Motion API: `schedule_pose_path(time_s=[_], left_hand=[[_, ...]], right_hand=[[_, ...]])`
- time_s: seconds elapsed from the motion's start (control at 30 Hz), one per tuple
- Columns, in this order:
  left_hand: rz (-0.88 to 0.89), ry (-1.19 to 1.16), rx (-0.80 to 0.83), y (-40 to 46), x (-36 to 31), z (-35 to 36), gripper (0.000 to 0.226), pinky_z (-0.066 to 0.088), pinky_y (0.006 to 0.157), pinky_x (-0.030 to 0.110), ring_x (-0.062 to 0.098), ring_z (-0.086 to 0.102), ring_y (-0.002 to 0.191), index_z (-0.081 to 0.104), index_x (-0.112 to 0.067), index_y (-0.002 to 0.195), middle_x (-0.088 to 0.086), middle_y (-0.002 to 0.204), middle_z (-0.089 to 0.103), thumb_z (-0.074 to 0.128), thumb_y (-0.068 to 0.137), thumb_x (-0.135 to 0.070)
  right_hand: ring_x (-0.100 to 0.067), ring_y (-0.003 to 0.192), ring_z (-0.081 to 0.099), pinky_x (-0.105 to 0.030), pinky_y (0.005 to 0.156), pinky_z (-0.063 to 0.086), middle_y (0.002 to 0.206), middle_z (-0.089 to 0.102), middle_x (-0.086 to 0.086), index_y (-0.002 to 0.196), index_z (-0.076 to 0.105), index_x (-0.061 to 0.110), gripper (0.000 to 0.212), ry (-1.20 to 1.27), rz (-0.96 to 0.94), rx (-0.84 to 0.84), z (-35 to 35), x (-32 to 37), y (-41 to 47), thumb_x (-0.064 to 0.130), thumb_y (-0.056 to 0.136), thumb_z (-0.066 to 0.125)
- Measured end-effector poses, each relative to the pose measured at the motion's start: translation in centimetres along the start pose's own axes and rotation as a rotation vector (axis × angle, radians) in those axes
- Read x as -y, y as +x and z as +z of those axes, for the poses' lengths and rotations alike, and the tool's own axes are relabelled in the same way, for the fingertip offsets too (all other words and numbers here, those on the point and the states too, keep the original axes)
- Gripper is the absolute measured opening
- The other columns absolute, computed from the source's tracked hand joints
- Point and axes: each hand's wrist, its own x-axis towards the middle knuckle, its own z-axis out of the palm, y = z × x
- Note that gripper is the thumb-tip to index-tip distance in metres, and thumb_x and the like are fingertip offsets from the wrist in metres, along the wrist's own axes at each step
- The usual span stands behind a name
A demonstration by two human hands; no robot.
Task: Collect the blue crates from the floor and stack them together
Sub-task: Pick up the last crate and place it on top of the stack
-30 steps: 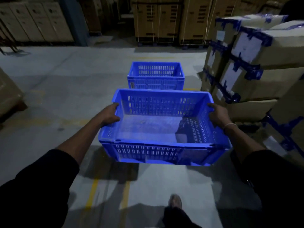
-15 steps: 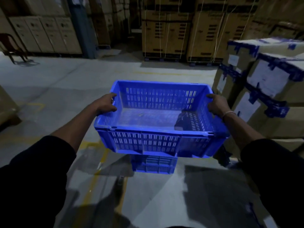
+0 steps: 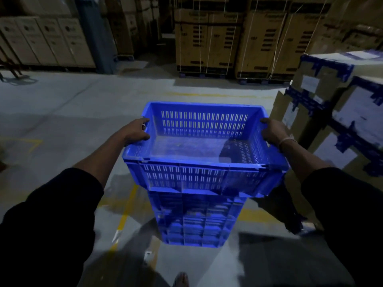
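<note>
floor [image 3: 62, 112]: grey concrete with yellow painted lines
taped boxes [image 3: 339, 112]: stacked at right, cardboard with blue tape and white labels
strapped cartons [image 3: 238, 38]: tall brown stacks along back wall, on pallets
left cartons [image 3: 45, 40]: brown row at back left
pillar [image 3: 97, 34]: grey-blue, between the carton rows

Carried blue crate [image 3: 204, 154] brought from well short of the floor crate [image 3: 199, 222] to directly above it, far wall no longer hiding it. Floor crate now showing beneath the carried one's base; contact between them unclear.
</note>
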Motion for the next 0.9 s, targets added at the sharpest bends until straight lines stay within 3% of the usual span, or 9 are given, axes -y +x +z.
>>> schedule_pose_path(time_s=[0.1, 0.2, 0.27, 0.4, 0.57, 0.9], left_hand=[[-0.005, -0.016, 0.019, 4.9, 1.0, 0.4, 0.081, 0.04, 0.081, 0.028, 0.024, 0.054, 0.1, 0.034, -0.008, 0.152, 0.011, 0.12, 0.05, 0.072, 0.082, 0.002], [-0.012, -0.007, 0.041, 8.9, 1.8, 0.5, 0.08, 0.041, 0.081, 0.029, 0.024, 0.055, 0.101, 0.036, -0.007, 0.152, 0.014, 0.12, 0.053, 0.072, 0.081, 0.003], [-0.016, 0.005, 0.064, 10.7, 2.0, 0.4, 0.08, 0.043, 0.082, 0.03, 0.023, 0.056, 0.1, 0.036, -0.006, 0.152, 0.015, 0.121, 0.054, 0.072, 0.081, 0.003], [-0.003, 0.037, 0.065, 13.4, 2.3, 0.3, 0.082, 0.044, 0.085, 0.03, 0.027, 0.058, 0.106, 0.035, -0.006, 0.152, 0.018, 0.133, 0.053, 0.074, 0.08, 0.001], [0.009, 0.107, 0.084, 14.3, 2.8, 0.3, 0.081, 0.042, 0.103, 0.036, 0.03, 0.053, 0.127, 0.037, -0.004, 0.151, 0.019, 0.143, 0.051, 0.077, 0.08, -0.003], [-0.016, 0.234, 0.155, 12.5, 2.9, -0.3, 0.08, 0.047, 0.101, 0.041, 0.032, 0.056, 0.123, 0.036, -0.006, 0.15, 0.018, 0.142, 0.051, 0.075, 0.081, -0.008]], right_hand=[[-0.036, 0.08, 0.064, -0.036, 0.067, 0.048, 0.116, 0.063, -0.028, 0.145, 0.045, 0.009, 0.057, -0.02, 0.02, 0.009, 1.8, 0.5, 3.9, 0.003, 0.089, 0.053], [-0.042, 0.103, 0.063, -0.043, 0.09, 0.053, 0.131, 0.056, -0.028, 0.143, 0.048, 0.007, 0.056, -0.043, 0.028, 0.027, 3.1, 0.6, 7.3, 0.003, 0.088, 0.054], [-0.042, 0.106, 0.062, -0.043, 0.096, 0.05, 0.131, 0.057, -0.028, 0.141, 0.051, 0.006, 0.055, -0.045, 0.041, 0.035, 3.7, 0.6, 9.1, 0.003, 0.086, 0.056], [-0.043, 0.111, 0.06, -0.045, 0.1, 0.048, 0.131, 0.057, -0.027, 0.141, 0.051, 0.009, 0.055, -0.036, 0.072, 0.022, 4.7, 1.0, 11.5, 0.003, 0.086, 0.055], [-0.044, 0.115, 0.058, -0.047, 0.103, 0.046, 0.13, 0.057, -0.03, 0.141, 0.05, 0.007, 0.054, -0.062, 0.074, 0.031, 5.4, 1.1, 12.5, 0.004, 0.087, 0.056], [-0.036, 0.124, 0.054, -0.035, 0.102, 0.04, 0.136, 0.056, -0.021, 0.145, 0.046, 0.011, 0.052, -0.176, 0.092, 0.091, 4.5, 1.5, 10.2, 0.015, 0.093, 0.053]])
